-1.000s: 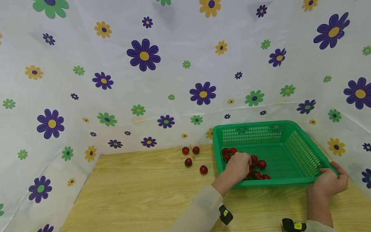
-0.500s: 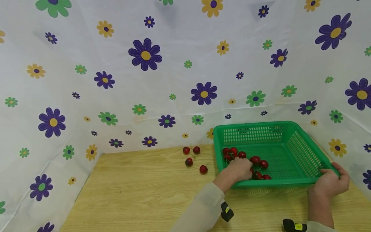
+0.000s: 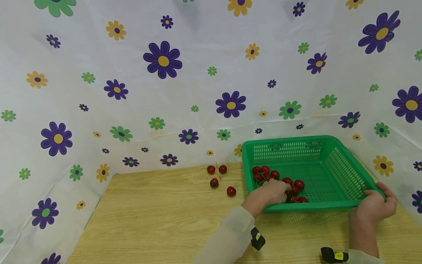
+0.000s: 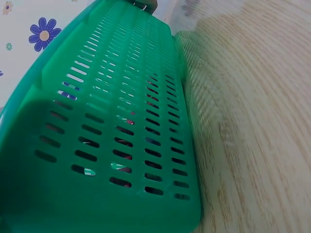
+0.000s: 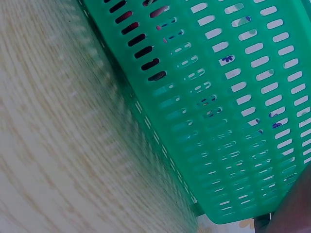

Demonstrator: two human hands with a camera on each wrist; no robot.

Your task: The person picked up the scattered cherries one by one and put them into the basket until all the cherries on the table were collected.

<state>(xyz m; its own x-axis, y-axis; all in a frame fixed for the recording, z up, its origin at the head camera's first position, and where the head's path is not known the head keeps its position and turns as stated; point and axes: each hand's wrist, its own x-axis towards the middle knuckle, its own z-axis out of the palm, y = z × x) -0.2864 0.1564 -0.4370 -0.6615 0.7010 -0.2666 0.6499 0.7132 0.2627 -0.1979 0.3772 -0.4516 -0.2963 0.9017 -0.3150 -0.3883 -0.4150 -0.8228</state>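
In the head view, a green plastic basket (image 3: 349, 161) with slotted walls stands on the table. Red cherries (image 3: 275, 174) with stems lie at its left side and front. My left hand (image 3: 273, 191) reaches over the front rim among them, its fingertips right at cherries near the front. The undersides of those fingers are hidden, and I cannot tell whether they hold a cherry. At the front right corner, my right hand (image 3: 376, 206) grips the rim, thumb inside. The left wrist view shows the basket's outer wall (image 4: 102, 107); so does the right wrist view, with its slotted side (image 5: 214, 97).
Several loose cherries (image 3: 214, 183) lie on the wood-grain table (image 3: 158, 212) left of the basket. A white flowered sheet (image 3: 197, 88) hangs behind and along both sides, close to the basket's back rim.
My left hand has lowered a little among the cherries, and some near its fingers have shifted. More of the cherries behind it show. My right hand keeps its grip on the basket.
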